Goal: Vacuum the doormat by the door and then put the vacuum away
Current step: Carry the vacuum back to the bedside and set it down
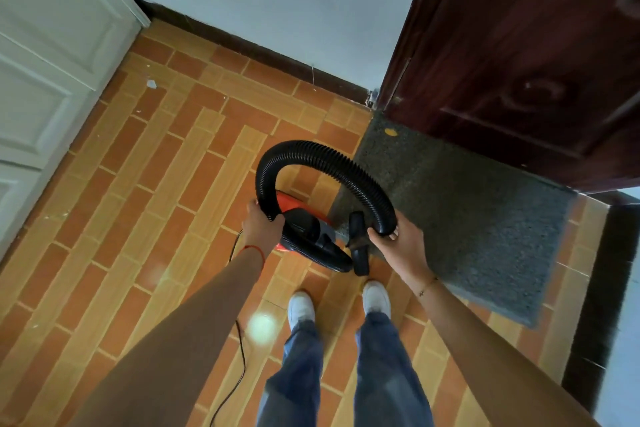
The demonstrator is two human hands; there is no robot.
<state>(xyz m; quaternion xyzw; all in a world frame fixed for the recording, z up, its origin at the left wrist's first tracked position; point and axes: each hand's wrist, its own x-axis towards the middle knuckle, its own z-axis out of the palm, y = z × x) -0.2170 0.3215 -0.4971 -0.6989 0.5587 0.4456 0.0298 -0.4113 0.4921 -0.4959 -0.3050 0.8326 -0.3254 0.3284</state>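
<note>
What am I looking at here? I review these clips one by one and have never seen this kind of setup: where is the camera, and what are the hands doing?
There is no machine here, only a person. The single picture comes from a wide-angle camera worn on the head, looking down past the arms to the white shoes. The left hand and the right hand each grip the black ribbed hose, which arcs between them. Below it, on the brick-patterned tile floor, sits a red and black vacuum cleaner, its cord trailing back. The nozzle hangs near the right hand. The grey doormat lies in front of the dark wooden door, with an orange fleck on it.
</note>
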